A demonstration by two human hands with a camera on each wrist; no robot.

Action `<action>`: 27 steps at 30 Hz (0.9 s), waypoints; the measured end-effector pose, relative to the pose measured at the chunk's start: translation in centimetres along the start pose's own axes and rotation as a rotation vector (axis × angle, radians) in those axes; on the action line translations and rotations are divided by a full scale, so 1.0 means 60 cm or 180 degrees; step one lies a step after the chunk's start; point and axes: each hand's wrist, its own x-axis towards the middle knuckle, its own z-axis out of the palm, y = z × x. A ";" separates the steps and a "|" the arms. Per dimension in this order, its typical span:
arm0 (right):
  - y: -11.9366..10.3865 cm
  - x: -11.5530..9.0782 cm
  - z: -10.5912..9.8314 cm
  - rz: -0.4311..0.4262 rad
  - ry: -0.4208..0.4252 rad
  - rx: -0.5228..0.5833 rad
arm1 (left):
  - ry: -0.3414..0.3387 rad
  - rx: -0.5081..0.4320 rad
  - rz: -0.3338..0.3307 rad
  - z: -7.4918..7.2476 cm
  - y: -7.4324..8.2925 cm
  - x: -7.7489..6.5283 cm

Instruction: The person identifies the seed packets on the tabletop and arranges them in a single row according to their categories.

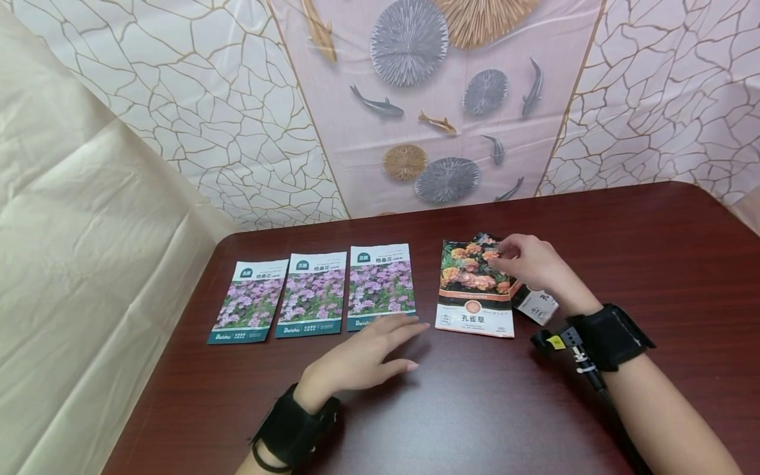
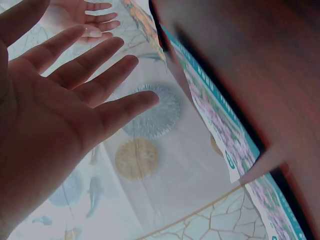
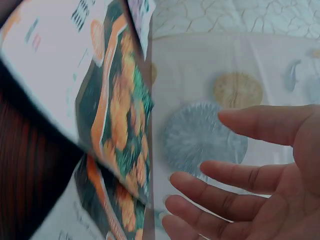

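Observation:
Three seed packets with purple flowers, a left one (image 1: pixel 251 303), a middle one (image 1: pixel 313 295) and a right one (image 1: pixel 382 285), lie face up in a row. My left hand (image 1: pixel 362 356) hovers with fingers spread at the lower edge of the right one, holding nothing. To the right, a marigold seed packet (image 1: pixel 472 284) overlaps another orange-flowered packet (image 1: pixel 537 305) lying askew beneath it. Over their upper right part is my right hand (image 1: pixel 537 264). In the right wrist view its fingers (image 3: pixel 240 175) are relaxed and apart, with nothing between them.
The packets lie on a dark red-brown table (image 1: pixel 445 409). Behind it hangs a patterned cloth (image 1: pixel 415 132), and a cream cloth (image 1: pixel 89 231) drapes along the left side. A black wrist strap with a cable (image 1: pixel 588 369) is on my right arm.

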 end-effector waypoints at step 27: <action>0.071 0.027 0.009 0.0499 -0.0463 0.0589 | -0.0731 0.0139 -0.0210 0.022 0.015 0.005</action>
